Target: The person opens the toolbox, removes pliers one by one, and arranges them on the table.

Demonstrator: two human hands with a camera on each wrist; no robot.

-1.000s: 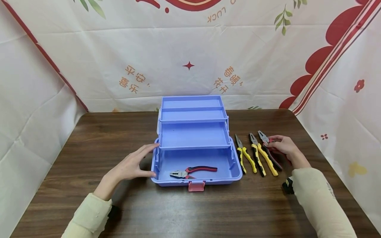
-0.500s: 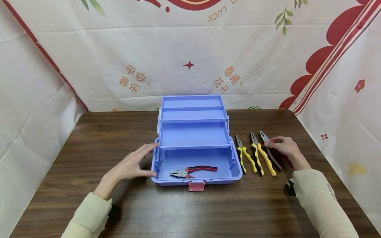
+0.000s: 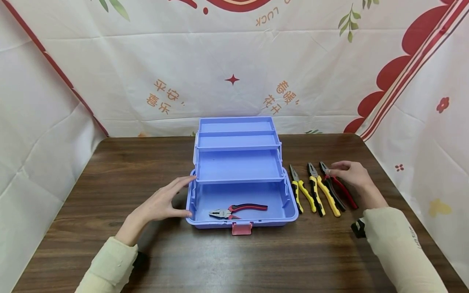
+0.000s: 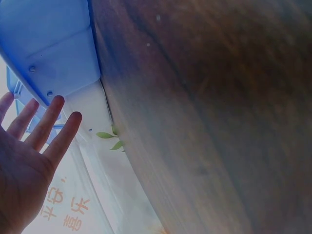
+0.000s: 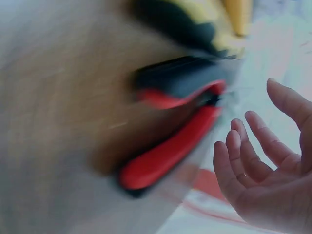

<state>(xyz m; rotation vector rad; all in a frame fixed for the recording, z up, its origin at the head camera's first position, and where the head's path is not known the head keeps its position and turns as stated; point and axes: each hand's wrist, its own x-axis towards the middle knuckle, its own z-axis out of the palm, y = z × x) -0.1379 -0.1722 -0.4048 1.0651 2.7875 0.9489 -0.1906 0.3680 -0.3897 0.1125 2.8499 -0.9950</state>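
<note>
A blue toolbox (image 3: 242, 221) stands unfolded in mid-table with its stepped trays raised. Inside its base lie red-and-black combination pliers (image 3: 249, 208). My left hand (image 3: 161, 203) rests against the box's left side, fingers spread and fairly straight; the left wrist view shows its palm and several fingertips by the blue wall. At the right, my right hand (image 3: 353, 175) hovers over a second pair of red-and-black pliers (image 3: 344, 191), partly covering their head. In the right wrist view its fingers are loosely bent, with a gap between them and the blurred red handle (image 5: 170, 151).
Two yellow-and-black pliers lie between the box and the red pair: long-nose pliers (image 3: 303, 193) nearer the box, then wider-jawed pliers (image 3: 322, 193). A pink latch (image 3: 242, 229) hangs at the box's front. A printed cloth (image 3: 234, 53) hangs behind the brown table (image 3: 234, 264).
My right hand has let go of the red-and-black pliers at the right and drawn slightly up and away. Their handles now show spread on the table. The left hand stays put.
</note>
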